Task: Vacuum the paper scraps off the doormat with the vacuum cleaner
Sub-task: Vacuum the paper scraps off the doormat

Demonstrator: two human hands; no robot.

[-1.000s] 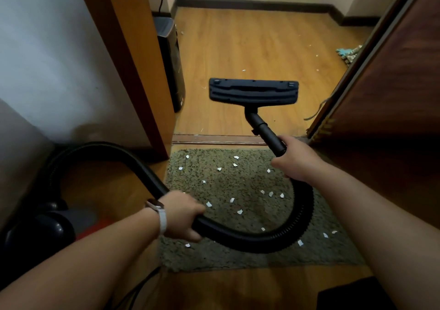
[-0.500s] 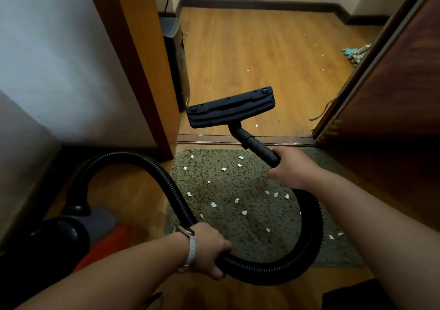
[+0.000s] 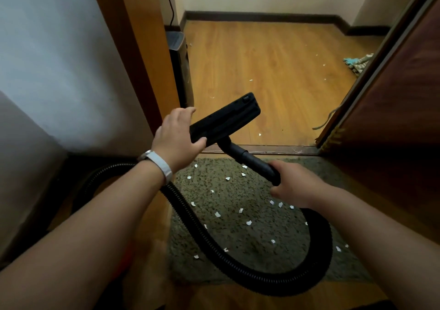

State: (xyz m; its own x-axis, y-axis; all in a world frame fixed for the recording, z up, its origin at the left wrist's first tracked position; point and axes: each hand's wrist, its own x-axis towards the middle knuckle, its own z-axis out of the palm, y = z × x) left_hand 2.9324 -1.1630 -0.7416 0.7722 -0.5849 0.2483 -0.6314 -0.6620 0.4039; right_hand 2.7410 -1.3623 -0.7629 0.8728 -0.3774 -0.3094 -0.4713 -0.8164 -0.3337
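Big change from half a second back: the left hand [image 3: 176, 140] has let go of the hose [image 3: 273, 283] and come up to the nozzle [image 3: 228, 119]. It's now wrapped round the nozzle's left end, thumb on the near edge and fingers over the far side. The right hand [image 3: 297, 186] hasn't budged, fist closed around the tube [image 3: 252, 161].

The nozzle has also swung round more. Its long axis now runs from lower left, at the left hand, to upper right, with the right end kicked up and away. It's up in the air above the threshold [image 3: 273, 149], just past the far edge of the mat [image 3: 250, 257]. The tube points up and left from the right hand into the middle of the nozzle.

With nobody holding it, the hose lies in a big loop across the mat. The white scraps [image 3: 217, 214] are scattered all over the mat, a few more on the wood floor [image 3: 273, 71] beyond.
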